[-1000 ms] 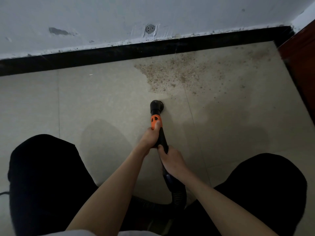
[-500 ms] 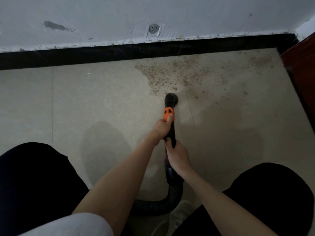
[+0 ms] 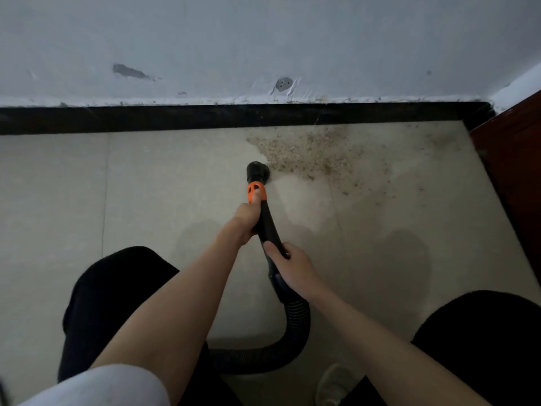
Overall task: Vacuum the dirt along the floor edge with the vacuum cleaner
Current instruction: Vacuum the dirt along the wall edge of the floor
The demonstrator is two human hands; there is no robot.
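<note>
A black vacuum wand point(image 3: 268, 227) with an orange collar point(image 3: 257, 191) points away from me across the pale tiled floor. Its round black nozzle point(image 3: 257, 170) sits on the floor at the left rim of a patch of brown grit point(image 3: 313, 155) spread below the black skirting. My left hand point(image 3: 245, 218) grips the wand just behind the orange collar, thumb on the collar. My right hand point(image 3: 289, 263) holds the wand lower down, where it meets the ribbed black hose point(image 3: 295, 326), which loops back between my knees.
The black skirting board point(image 3: 205, 117) runs under a scuffed white wall point(image 3: 263, 45). A dark red wooden panel point(image 3: 515, 171) closes the right side. My knees in black trousers point(image 3: 111, 297) flank the hose, and a white shoe point(image 3: 333, 382) shows near the bottom.
The nozzle has pushed forward to the grit and then shifted left along its lower edge. A cleaner pale strip shows behind it. Both hands keep their hold.
</note>
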